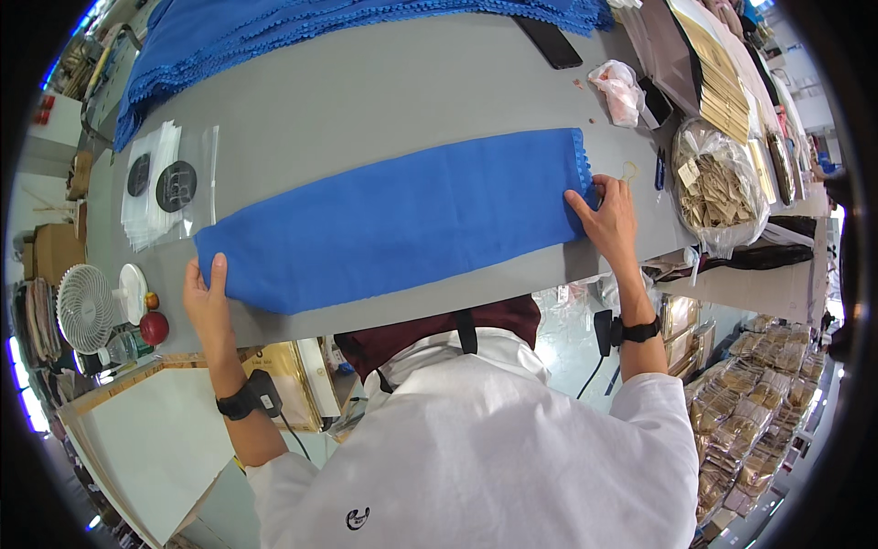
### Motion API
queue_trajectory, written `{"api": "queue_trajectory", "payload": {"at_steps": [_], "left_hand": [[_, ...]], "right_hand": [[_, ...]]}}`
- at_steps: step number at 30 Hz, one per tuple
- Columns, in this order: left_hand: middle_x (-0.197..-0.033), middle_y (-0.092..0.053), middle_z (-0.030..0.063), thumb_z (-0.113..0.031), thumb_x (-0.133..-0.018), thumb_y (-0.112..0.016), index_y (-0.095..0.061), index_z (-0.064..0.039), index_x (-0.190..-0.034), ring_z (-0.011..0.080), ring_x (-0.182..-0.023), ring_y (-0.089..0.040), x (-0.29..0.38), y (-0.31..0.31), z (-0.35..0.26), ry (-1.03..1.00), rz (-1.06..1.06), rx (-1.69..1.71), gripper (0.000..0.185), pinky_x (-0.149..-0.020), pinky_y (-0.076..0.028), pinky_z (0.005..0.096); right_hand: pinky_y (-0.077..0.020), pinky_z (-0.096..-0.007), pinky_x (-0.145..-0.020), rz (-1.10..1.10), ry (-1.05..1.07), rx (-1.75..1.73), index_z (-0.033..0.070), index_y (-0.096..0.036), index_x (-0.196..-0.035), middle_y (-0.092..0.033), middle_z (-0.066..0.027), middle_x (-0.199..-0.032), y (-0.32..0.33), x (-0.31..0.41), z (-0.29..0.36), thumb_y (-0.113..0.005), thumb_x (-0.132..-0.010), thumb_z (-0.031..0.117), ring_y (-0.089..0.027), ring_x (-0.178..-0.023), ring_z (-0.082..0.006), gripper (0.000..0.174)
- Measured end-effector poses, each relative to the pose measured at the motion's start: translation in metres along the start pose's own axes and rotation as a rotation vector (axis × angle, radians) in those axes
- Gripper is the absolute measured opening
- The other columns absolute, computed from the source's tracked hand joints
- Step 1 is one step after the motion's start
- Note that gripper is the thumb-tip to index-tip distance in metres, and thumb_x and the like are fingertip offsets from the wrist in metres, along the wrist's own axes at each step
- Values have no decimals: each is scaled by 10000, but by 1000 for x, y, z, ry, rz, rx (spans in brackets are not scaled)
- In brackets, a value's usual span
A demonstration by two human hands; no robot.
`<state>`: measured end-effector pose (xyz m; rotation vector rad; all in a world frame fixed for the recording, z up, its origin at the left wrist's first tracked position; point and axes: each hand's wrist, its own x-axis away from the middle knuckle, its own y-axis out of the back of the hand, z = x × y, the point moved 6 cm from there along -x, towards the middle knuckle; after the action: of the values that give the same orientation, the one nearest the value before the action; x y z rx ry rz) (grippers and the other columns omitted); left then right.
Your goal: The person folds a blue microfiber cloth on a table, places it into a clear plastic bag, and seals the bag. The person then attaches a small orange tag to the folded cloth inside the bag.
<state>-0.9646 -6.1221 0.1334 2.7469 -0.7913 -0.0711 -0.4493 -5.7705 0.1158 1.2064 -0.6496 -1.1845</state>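
Observation:
A folded blue cloth (405,213) with a scalloped trim at its right end lies lengthwise across the grey table (384,89). My left hand (208,295) grips its left end, thumb on top and fingers beneath. At the trimmed right end, my right hand (608,216) pinches the edge between thumb and fingers. A stack of clear plastic bags (154,182) with black round prints lies just beyond my left hand. Past the cloth, a large pile of blue fabric (274,34) with the same kind of trim covers the table's far side.
On the right are a black phone (549,42), a crumpled plastic bag (619,92), small blue snips (660,169) and a bag of tan tags (717,185). A white fan (86,309), a red apple (153,328) and a plastic bottle (123,347) stand at the left edge.

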Motion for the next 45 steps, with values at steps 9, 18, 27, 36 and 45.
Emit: {"api": "queue_trajectory", "payload": {"at_steps": [9, 18, 27, 36, 45], "left_hand": [[-1002, -696, 84, -164, -940, -804, -659, -2, -1094, 137, -881, -619, 65, -187, -117, -499, 185, -102, 267, -819, -529, 294], [-1089, -730, 150, -161, -987, -708, -674, -40, -1183, 284, -879, -724, 127, -321, -79, -368, 841, -43, 233, -756, -580, 362], [-1621, -371, 263, -208, -1019, -622, -429, 28, -1537, 400, -1512, -351, 108, -324, -65, -761, 480, -727, 601, -1241, -265, 525], [-1635, -339, 316, -175, -1024, -581, -441, 107, -1514, 448, -1531, -324, 100, -308, -59, -641, 532, -514, 582, -1266, -245, 535], [-1324, -666, 171, -432, -1086, -578, -447, 111, -1519, 207, -1143, -665, 69, -192, -11, 208, 389, 266, 707, -962, -530, 317]], "right_hand": [[-521, -445, -858, 204, -72, 8, -55, -708, -1028, -655, -188, -1034, -9, -8, 0, -782, -892, 509, -629, -1019, -357, 585], [-482, -439, -784, 50, 21, -98, -58, -670, -975, -609, -171, -937, -6, -2, 3, -782, -911, 473, -597, -884, -357, 547], [-560, -324, -827, 193, -206, -906, -32, -682, -1178, -738, -79, -1094, -17, -10, 4, -742, -1002, 327, -698, -942, -171, 404], [-565, -248, -804, 309, 50, -1311, -2, -659, -1214, -728, -19, -1050, 29, -19, 144, -693, -1014, 78, -648, -916, -70, 218], [-577, -441, -761, 768, 457, -921, 33, -691, -1241, -752, -186, -1088, -21, 48, 251, -719, -970, 179, -717, -852, -392, 309]]}}
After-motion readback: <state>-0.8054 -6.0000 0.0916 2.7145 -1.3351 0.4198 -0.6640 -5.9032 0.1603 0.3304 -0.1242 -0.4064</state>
